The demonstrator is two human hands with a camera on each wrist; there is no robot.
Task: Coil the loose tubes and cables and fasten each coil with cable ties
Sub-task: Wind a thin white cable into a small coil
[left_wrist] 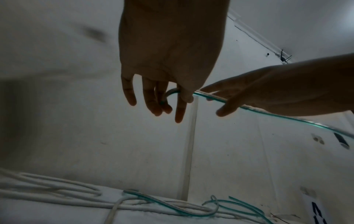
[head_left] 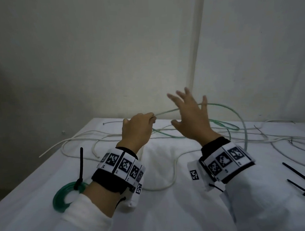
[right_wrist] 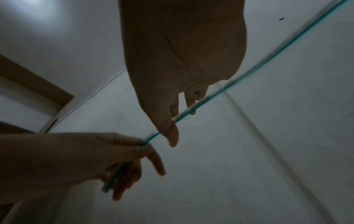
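A thin green tube (head_left: 167, 112) is lifted off the white-covered table (head_left: 170, 210). My left hand (head_left: 152, 117) pinches it near one end; in the left wrist view the end (left_wrist: 168, 94) curls between the fingers. My right hand (head_left: 183, 112) is just to the right, fingers spread and straight, and the tube (right_wrist: 214, 97) runs across them without being gripped. Past the right hand the tube arcs down into loose loops (head_left: 227, 125) on the table. A finished green coil (head_left: 61, 196) with a black cable tie (head_left: 80, 167) lies by my left forearm.
Loose white cables (head_left: 76, 138) sprawl over the table's far left, and one white strand (head_left: 174, 173) loops between my forearms. More thin cables (head_left: 289, 140) lie at the right. Spare black cable ties (head_left: 301, 176) sit at the right edge. A wall stands close behind the table.
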